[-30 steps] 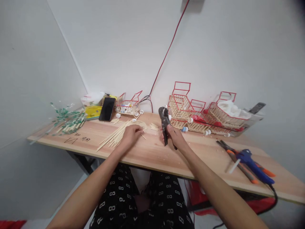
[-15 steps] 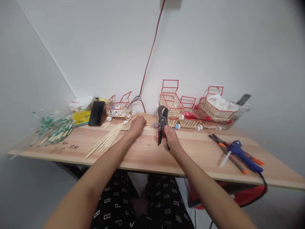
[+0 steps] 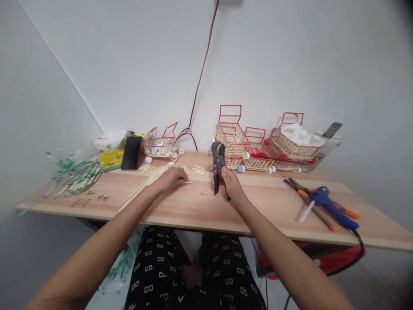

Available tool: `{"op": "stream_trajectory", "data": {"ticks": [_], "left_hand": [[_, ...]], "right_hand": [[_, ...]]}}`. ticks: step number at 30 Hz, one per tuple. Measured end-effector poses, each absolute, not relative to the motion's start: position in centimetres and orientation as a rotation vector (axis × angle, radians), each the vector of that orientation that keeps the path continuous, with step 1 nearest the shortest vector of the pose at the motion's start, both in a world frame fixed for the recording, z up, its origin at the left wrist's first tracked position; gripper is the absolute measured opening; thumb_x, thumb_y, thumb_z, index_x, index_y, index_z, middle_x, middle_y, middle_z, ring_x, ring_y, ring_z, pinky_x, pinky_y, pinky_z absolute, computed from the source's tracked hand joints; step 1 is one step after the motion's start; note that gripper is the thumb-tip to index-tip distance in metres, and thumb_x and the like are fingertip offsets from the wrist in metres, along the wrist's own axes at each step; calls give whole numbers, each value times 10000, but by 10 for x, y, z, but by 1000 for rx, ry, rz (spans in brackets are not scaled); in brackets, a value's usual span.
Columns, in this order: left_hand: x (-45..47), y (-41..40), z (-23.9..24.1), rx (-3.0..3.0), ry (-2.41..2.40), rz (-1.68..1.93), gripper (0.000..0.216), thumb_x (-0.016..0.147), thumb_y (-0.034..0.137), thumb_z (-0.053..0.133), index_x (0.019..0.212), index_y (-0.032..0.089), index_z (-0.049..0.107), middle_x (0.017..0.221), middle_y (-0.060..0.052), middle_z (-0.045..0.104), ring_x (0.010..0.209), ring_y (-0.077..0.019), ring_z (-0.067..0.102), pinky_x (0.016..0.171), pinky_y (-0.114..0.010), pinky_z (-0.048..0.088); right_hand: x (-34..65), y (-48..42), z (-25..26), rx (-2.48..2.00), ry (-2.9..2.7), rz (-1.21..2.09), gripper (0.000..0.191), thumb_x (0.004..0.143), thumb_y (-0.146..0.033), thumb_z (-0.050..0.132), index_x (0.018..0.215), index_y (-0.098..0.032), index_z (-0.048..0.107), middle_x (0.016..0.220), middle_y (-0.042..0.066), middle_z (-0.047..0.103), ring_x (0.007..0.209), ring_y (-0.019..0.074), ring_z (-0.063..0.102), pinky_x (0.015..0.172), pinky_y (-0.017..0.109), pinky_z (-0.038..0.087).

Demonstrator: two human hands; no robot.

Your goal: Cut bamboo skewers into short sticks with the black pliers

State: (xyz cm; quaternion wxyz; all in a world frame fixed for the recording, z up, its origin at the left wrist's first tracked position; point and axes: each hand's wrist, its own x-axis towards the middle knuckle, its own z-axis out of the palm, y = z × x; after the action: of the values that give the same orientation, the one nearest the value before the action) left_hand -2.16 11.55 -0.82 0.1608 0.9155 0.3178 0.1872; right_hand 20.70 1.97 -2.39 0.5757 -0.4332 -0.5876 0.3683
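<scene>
We observe the dark hand cutter (image 3: 218,161) upright above the middle of the table (image 3: 193,211), its head pointing up, gripped in our right hand (image 3: 232,185); the fingers are clamped around its handles. Our left hand (image 3: 172,178) is low over the table, palm down, fingers bent and close together. A short stick piece (image 3: 189,182) lies at those fingertips; we cannot tell whether it is pinched or merely touched. Long pale sticks (image 3: 145,185) fan out beside the left wrist, partly covered by the forearm. A pile of short sticks (image 3: 198,170) lies between the two hands, slightly farther back.

Writing: black marks on the table at left include a number (image 3: 90,193) resembling 310; the scrawl beside it is not legible to us. The lettering on the yellow packet (image 3: 111,159) is too small to read. A dark phone (image 3: 131,153) leans next to it.

Farther out: red-trimmed stick carts (image 3: 234,137) along the wall, some stacked; at right, a blue glue gun (image 3: 334,209) lying across orange-handled pliers (image 3: 303,196)
</scene>
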Motion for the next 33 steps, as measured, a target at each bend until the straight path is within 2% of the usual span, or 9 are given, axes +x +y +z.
{"op": "stream_trajectory", "data": {"ticks": [3, 6, 9, 12, 16, 22, 29, 33], "left_hand": [[-35, 105, -13, 2631, 946, 487, 90, 756, 175, 583, 786, 177, 668, 822, -51, 655, 799, -182, 568, 748, -277, 409], [-33, 96, -15, 2557, 946, 629, 85, 791, 236, 578, 758, 175, 627, 835, -46, 619, 820, -180, 540, 762, -287, 405], [-18, 86, -14, 2136, 901, 891, 183, 784, 337, 616, 744, 159, 597, 763, -18, 584, 726, -149, 520, 685, -263, 403], [4, 71, -12, 1521, 737, 916, 271, 717, 377, 711, 746, 144, 577, 680, 14, 545, 614, -98, 489, 594, -222, 387], [29, 53, -14, 976, 522, 810, 264, 642, 231, 809, 748, 123, 592, 682, 2, 565, 624, -76, 522, 603, -190, 432], [41, 49, -18, 750, 453, 764, 97, 722, 56, 712, 756, 87, 626, 674, -29, 595, 614, -71, 553, 598, -167, 473], [36, 48, -7, 586, 493, 732, 104, 785, -34, 584, 773, 51, 643, 689, -68, 618, 650, -89, 598, 618, -167, 498], [35, 48, -4, 646, 512, 789, 68, 766, 8, 641, 740, 70, 650, 682, -62, 635, 625, -90, 596, 588, -173, 490]], "right_hand": [[205, 20, -25, -1034, -1388, 866, 613, 882, -675, 348, 1075, -144, 587, 668, 35, 607, 573, 159, 574, 502, 260, 478], [204, 20, -26, -1032, -1402, 872, 574, 883, -655, 384, 1053, -149, 595, 649, 22, 600, 554, 151, 569, 503, 258, 477], [202, 22, -27, -1041, -1396, 889, 497, 854, -616, 488, 964, -147, 611, 614, 4, 575, 514, 137, 545, 493, 258, 469], [201, 23, -25, -1037, -1369, 848, 398, 826, -547, 573, 870, -154, 615, 614, 3, 563, 547, 139, 541, 536, 267, 478], [201, 21, -23, -1003, -1363, 730, 277, 821, -441, 605, 888, -172, 619, 668, 4, 590, 641, 153, 575, 653, 290, 498], [205, 22, -24, -1054, -1540, 553, 237, 832, -353, 577, 958, -168, 655, 927, 62, 699, 878, 204, 641, 834, 337, 482], [206, 23, -26, -1060, -1666, 442, 210, 847, -353, 584, 947, -181, 652, 926, 65, 697, 863, 213, 644, 814, 333, 482], [206, 26, -30, -1080, -1664, 474, 227, 825, -385, 609, 912, -180, 651, 878, 59, 692, 817, 214, 635, 767, 323, 483]]}}
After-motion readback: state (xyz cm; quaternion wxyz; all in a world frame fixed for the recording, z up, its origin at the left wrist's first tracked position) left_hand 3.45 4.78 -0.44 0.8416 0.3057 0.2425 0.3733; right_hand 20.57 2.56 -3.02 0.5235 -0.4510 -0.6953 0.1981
